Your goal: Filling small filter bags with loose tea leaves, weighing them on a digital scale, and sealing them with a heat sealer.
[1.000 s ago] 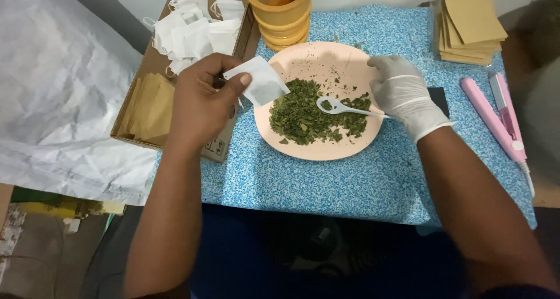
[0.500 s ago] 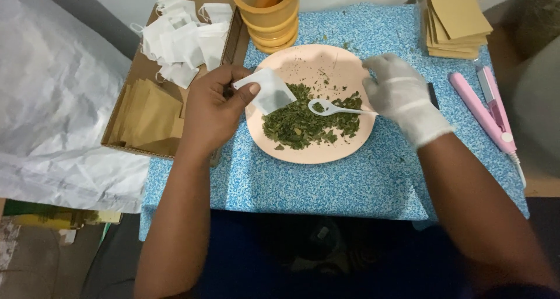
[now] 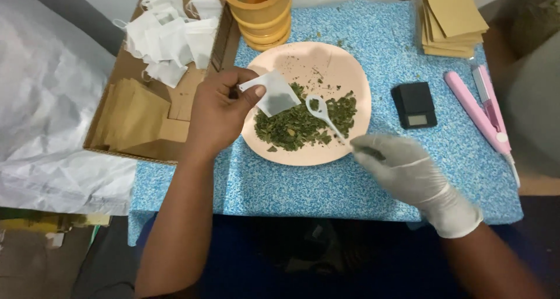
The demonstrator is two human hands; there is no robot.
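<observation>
My bare left hand (image 3: 219,115) pinches a small white filter bag (image 3: 273,93) over the left edge of a pink plate (image 3: 312,60). Dried green leaves (image 3: 303,123) are heaped on the near half of the plate. A white plastic spoon (image 3: 324,115) lies across the leaves, bowl pointing away from me. My right hand (image 3: 402,170), in a white glove, is at the plate's near right rim with its fingers closed around the spoon's handle end.
A cardboard box (image 3: 160,100) on the left holds empty white bags (image 3: 172,33) and brown envelopes (image 3: 131,115). Stacked orange cups (image 3: 262,13) stand behind the plate. A small black scale (image 3: 414,105), a pink sealer (image 3: 484,112) and more brown envelopes (image 3: 452,16) lie on the right.
My gloved right hand has pulled back from the plate's far right side to its near right rim, swinging the spoon. The scale is now uncovered. My left hand still holds the bag.
</observation>
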